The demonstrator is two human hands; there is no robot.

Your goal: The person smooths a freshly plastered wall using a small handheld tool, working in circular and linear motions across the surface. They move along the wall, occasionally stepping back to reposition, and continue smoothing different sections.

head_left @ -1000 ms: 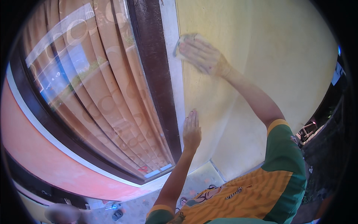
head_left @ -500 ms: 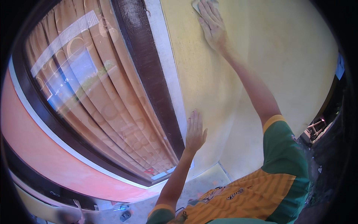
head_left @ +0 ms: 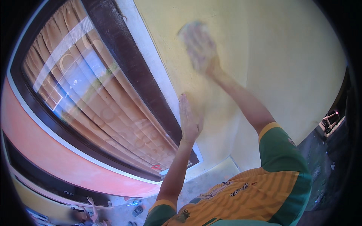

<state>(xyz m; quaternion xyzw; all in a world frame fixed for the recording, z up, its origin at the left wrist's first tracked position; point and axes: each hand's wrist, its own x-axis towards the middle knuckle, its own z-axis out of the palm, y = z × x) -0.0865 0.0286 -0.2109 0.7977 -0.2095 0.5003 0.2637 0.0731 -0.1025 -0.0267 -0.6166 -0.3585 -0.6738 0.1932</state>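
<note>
A person faces a pale yellow wall (head_left: 286, 67) beside a dark-framed window (head_left: 124, 75) with tan curtains (head_left: 94, 101). In the upper middle of the frame, the right hand (head_left: 200, 52), motion-blurred, presses a pale pad, perhaps a sponge or sanding block (head_left: 192, 32), flat to the wall; finger positions cannot be told. The pad looks light and slightly soft, best held under a spread palm. The left hand (head_left: 188, 118), centre frame, rests open with fingers straight against the wall, holding nothing.
</note>
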